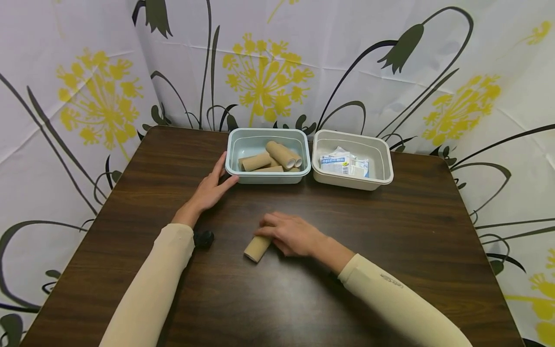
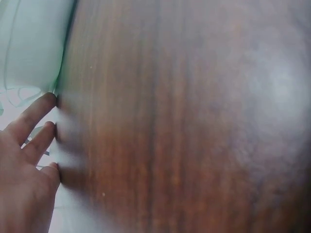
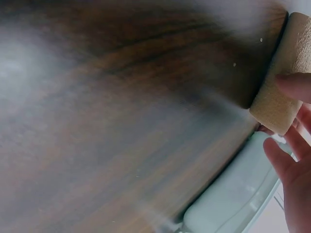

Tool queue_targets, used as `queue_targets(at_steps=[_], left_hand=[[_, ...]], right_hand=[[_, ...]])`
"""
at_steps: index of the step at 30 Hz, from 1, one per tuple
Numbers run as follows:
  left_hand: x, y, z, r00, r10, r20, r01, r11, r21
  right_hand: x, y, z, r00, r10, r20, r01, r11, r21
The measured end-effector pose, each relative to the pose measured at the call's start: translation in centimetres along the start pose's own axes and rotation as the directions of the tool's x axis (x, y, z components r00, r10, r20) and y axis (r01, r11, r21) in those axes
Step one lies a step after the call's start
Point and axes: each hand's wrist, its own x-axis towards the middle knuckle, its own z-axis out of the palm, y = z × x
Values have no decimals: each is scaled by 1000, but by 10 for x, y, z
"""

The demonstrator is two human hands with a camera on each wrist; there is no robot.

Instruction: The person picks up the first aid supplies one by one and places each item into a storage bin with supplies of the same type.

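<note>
A cardboard tube (image 1: pixel 257 248) lies at a slant in the middle of the table, its near end uncovered. My right hand (image 1: pixel 291 233) grips it by the far end, fingers curled over it. In the right wrist view the tube (image 3: pixel 277 104) stands out at the right edge, with fingers of the right hand (image 3: pixel 299 184) about it. My left hand (image 1: pixel 211 189) rests against the left side of a light blue bin (image 1: pixel 269 179), fingers extended and thumb near its front corner. Several more cardboard tubes (image 1: pixel 256 161) are piled inside that bin. Spread fingers of the left hand (image 2: pixel 24 160) show in the left wrist view.
A beige bin (image 1: pixel 347 181) with blue-and-white packets (image 1: pixel 336 163) inside stands just right of the blue one. Both bins sit at the back of the dark wooden table (image 1: pixel 416 231). A flower-patterned curtain (image 1: pixel 347 29) hangs behind and at both sides.
</note>
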Motion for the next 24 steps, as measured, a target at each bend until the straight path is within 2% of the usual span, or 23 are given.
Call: queue_targets(at_steps=[15, 24], left_hand=[[0, 2, 0, 1000, 29, -5, -29, 1000, -10], [-1, 1, 0, 1000, 21, -8, -21, 1000, -8]], right_hand=[[-12, -4, 4, 995, -37, -88, 40, 999, 36], [-18, -7, 3, 995, -28, -93, 34, 997, 67]])
